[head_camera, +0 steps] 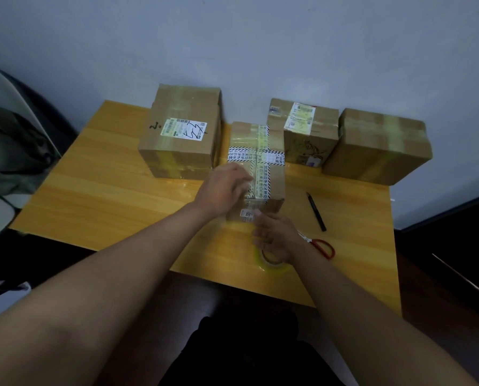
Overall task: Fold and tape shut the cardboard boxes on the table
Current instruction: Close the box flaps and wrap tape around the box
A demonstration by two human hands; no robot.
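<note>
- We see the table (93, 174) as yellow wood-grain, smooth and glossy, with glare streaks.
- Middle box (271, 188): matt brown cardboard, shiny clear tape over its top, plus printed black-and-white tape strips.
- Left box (177, 140): matt cardboard, glossy yellowish tape bands, white paper label.
- Back box (302, 135): cardboard with printed side, paper label under shiny tape.
- Right box (377, 146): matt cardboard, heavily wrapped in glossy tape.
- Tape roll (274, 263): clear yellowish plastic film, glossy.
- Scissors (320, 246): red handles that we read as smooth plastic; blade material we can't tell.
- Pen (315, 210): black, matt-looking.
- Wall (260, 37): plain, matt painted finish.
</note>
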